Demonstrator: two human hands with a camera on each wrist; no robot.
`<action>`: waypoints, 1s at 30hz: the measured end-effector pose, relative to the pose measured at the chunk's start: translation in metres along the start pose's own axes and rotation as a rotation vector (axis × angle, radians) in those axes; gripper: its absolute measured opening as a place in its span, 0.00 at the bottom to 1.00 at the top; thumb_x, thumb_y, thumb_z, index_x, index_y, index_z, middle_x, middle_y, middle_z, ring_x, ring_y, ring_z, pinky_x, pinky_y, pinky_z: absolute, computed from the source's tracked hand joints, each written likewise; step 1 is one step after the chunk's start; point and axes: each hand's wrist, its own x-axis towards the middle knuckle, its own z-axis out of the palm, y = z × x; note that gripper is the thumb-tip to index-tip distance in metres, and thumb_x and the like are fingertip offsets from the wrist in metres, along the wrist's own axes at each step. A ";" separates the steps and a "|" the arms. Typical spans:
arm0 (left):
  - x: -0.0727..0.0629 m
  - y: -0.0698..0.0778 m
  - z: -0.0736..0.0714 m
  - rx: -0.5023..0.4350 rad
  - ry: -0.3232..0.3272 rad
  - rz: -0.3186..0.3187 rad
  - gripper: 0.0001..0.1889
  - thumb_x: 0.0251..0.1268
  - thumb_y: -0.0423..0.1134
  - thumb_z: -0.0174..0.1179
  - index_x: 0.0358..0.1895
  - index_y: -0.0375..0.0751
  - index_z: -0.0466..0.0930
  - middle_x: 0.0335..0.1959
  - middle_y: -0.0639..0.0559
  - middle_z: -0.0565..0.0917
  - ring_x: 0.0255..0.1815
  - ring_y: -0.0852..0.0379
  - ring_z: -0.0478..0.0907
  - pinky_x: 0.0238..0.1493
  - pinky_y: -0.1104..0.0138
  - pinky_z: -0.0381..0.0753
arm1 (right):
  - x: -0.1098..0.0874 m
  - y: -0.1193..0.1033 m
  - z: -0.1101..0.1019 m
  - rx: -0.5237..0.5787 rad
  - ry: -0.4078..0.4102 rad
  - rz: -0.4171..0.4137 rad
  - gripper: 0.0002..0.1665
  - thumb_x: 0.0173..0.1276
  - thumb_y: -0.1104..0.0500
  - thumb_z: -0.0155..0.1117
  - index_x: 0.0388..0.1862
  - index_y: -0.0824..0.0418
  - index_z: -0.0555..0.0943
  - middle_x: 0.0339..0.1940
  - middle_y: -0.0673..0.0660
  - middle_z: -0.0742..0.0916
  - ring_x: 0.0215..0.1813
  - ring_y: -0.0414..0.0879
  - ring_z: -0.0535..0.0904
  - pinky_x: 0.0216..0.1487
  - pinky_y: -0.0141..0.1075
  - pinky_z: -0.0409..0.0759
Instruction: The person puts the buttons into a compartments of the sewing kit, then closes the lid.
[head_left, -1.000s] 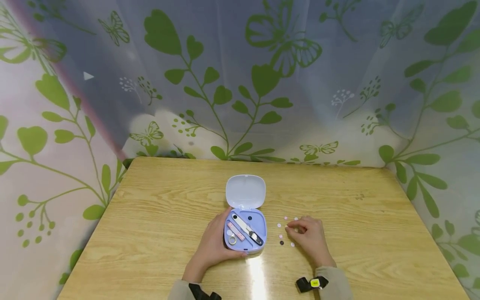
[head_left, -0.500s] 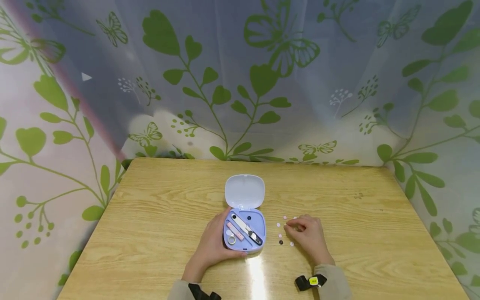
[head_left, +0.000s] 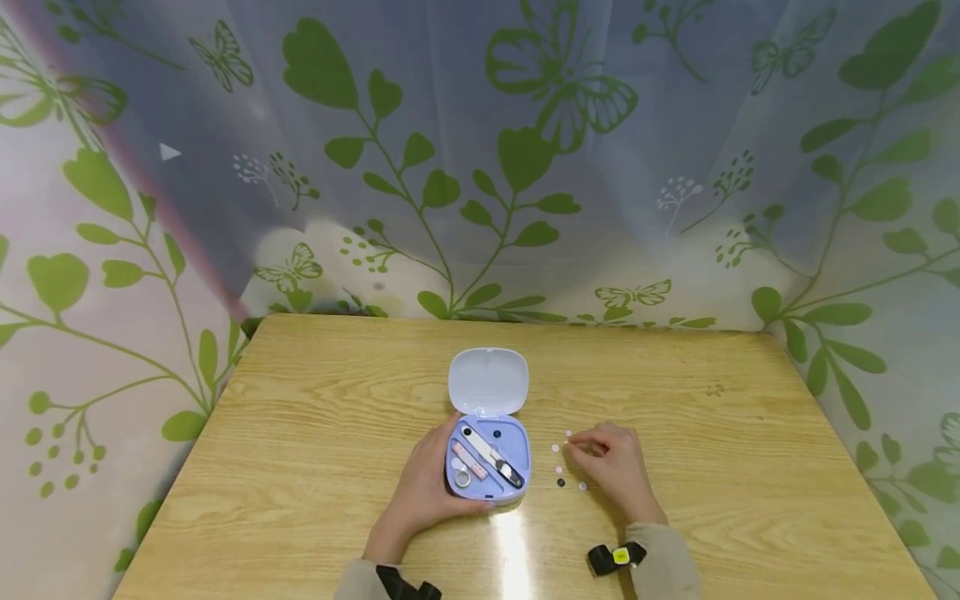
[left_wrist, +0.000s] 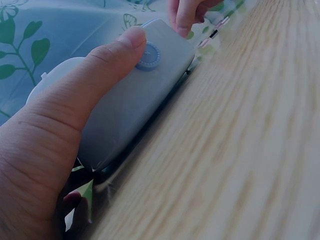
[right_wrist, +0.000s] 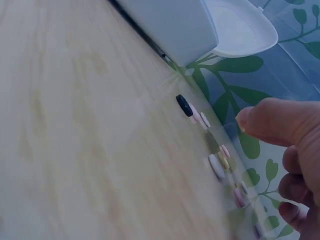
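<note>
My left hand [head_left: 429,475] grips the left side of a pale blue sewing box [head_left: 522,492], thumb along its front. In the left wrist view that thumb lies beside the box's round catch [left_wrist: 149,56]. The white lid [head_left: 489,382] stands raised at the back. Inside lie a white-and-black tool [head_left: 491,456], a pink striped piece [head_left: 469,461], a ring [head_left: 462,477] and a black button [head_left: 497,434]. To the right of the box, my right hand [head_left: 618,467] pinches a small pale button [head_left: 567,442] between thumb and forefinger, mostly hidden by the fingertips.
Several loose buttons lie between the box and my right hand, among them a black button [head_left: 561,482], a pink button [head_left: 558,470] and a white button [head_left: 582,486]. The wooden table [head_left: 337,392] ends at a leaf-patterned curtain [head_left: 420,200] behind.
My right hand has shifted slightly away from me and toward the box, its thumb and forefinger still together. My left hand and the box have stayed in place.
</note>
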 end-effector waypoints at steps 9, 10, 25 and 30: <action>0.001 0.001 -0.001 -0.008 -0.004 -0.006 0.71 0.26 0.72 0.77 0.80 0.53 0.49 0.70 0.53 0.70 0.70 0.51 0.66 0.72 0.48 0.58 | 0.012 -0.009 0.002 0.007 -0.010 -0.042 0.10 0.45 0.67 0.80 0.25 0.54 0.90 0.14 0.38 0.65 0.21 0.33 0.60 0.33 0.31 0.59; 0.001 0.001 -0.001 -0.007 -0.003 -0.005 0.71 0.26 0.71 0.78 0.80 0.53 0.49 0.70 0.52 0.70 0.70 0.51 0.66 0.72 0.47 0.58 | 0.013 -0.011 0.003 0.010 -0.010 -0.053 0.10 0.45 0.67 0.80 0.25 0.54 0.90 0.13 0.38 0.65 0.21 0.32 0.59 0.33 0.31 0.58; 0.001 0.002 -0.002 -0.011 -0.005 -0.004 0.71 0.26 0.69 0.79 0.80 0.51 0.49 0.70 0.52 0.70 0.69 0.50 0.66 0.72 0.47 0.59 | 0.036 -0.038 0.023 0.092 -0.045 -0.122 0.08 0.47 0.64 0.81 0.25 0.54 0.90 0.13 0.39 0.66 0.21 0.34 0.61 0.35 0.34 0.63; 0.000 0.002 -0.003 -0.005 -0.012 -0.001 0.71 0.26 0.71 0.78 0.80 0.51 0.49 0.70 0.53 0.70 0.69 0.51 0.66 0.72 0.47 0.59 | 0.040 -0.043 0.033 0.068 -0.080 -0.108 0.07 0.48 0.62 0.82 0.26 0.53 0.90 0.14 0.39 0.65 0.23 0.35 0.61 0.38 0.37 0.61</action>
